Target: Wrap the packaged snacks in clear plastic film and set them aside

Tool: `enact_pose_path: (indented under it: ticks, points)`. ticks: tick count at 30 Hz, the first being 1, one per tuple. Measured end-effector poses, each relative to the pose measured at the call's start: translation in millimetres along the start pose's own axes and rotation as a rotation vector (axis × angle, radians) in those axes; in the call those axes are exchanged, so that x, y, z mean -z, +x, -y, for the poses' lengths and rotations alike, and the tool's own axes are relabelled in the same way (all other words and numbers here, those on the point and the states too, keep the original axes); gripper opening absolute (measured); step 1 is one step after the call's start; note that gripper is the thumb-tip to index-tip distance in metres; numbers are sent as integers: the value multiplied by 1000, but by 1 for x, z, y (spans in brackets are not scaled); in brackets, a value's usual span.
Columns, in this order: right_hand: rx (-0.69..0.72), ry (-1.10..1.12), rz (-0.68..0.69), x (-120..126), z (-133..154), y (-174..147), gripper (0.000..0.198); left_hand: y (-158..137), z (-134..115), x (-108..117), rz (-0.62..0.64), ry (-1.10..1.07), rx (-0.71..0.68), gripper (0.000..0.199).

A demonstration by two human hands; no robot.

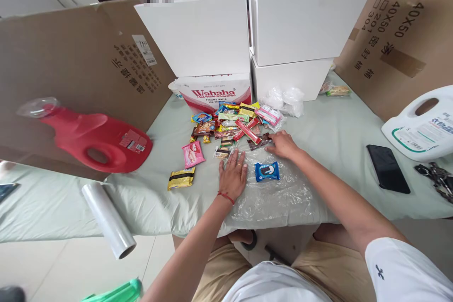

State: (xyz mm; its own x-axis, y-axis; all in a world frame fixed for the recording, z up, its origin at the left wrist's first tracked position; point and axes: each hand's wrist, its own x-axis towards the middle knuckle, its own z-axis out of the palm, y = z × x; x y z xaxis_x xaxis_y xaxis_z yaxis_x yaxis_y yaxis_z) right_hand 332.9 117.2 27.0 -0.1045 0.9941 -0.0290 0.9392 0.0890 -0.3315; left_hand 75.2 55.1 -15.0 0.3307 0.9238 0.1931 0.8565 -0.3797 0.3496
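My left hand (pixel 233 175) lies flat with its fingers stretched out on a sheet of clear plastic wrap (pixel 283 200). Just right of it, a blue wrapped snack (pixel 267 171) rests on the wrap. My right hand (pixel 284 144) has its thumb and fingers closed at the right end of a dark brown snack packet (pixel 258 142), at the front of the pile. Behind both hands, several colourful wrapped snacks are heaped, with red snack bars (pixel 248 130) on top. A pink packet (pixel 193 154) and a yellow packet (pixel 181 179) lie apart on the left.
A Wahaha box (pixel 215 93) and a white box (pixel 290 80) stand behind the pile. A red jug (pixel 102 139) and a plastic film roll (pixel 108 221) are left; the roll overhangs the edge. A phone (pixel 388 169), white jug (pixel 421 125) and keys (pixel 439 179) are right.
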Motion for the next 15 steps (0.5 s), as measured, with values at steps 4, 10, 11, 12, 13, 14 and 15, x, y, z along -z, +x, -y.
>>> enact_pose_path:
  ticks: [4, 10, 11, 12, 13, 14, 15]
  points:
    - [-10, 73, 25, -3, 1, 9, 17, 5, 15, 2, -240, -134, 42, 50]
    - [223, 184, 42, 14, 1, -2, 9, 47, 9, 15, -191, -248, 23, 88]
    - [289, 204, 29, 17, 0, -6, 9, 55, 5, 16, -129, -272, 13, 96]
    - [360, 228, 13, 20, -1, -11, 10, 62, 3, 16, -67, -302, 13, 103]
    - [430, 253, -5, 23, -2, -17, 12, 68, 1, 15, -8, -342, 22, 108]
    - [489, 274, -24, 25, -4, -22, 13, 72, 0, 14, 48, -393, 39, 111]
    - [531, 286, -41, 27, -5, -28, 15, 75, 1, 13, 102, -462, 58, 113]
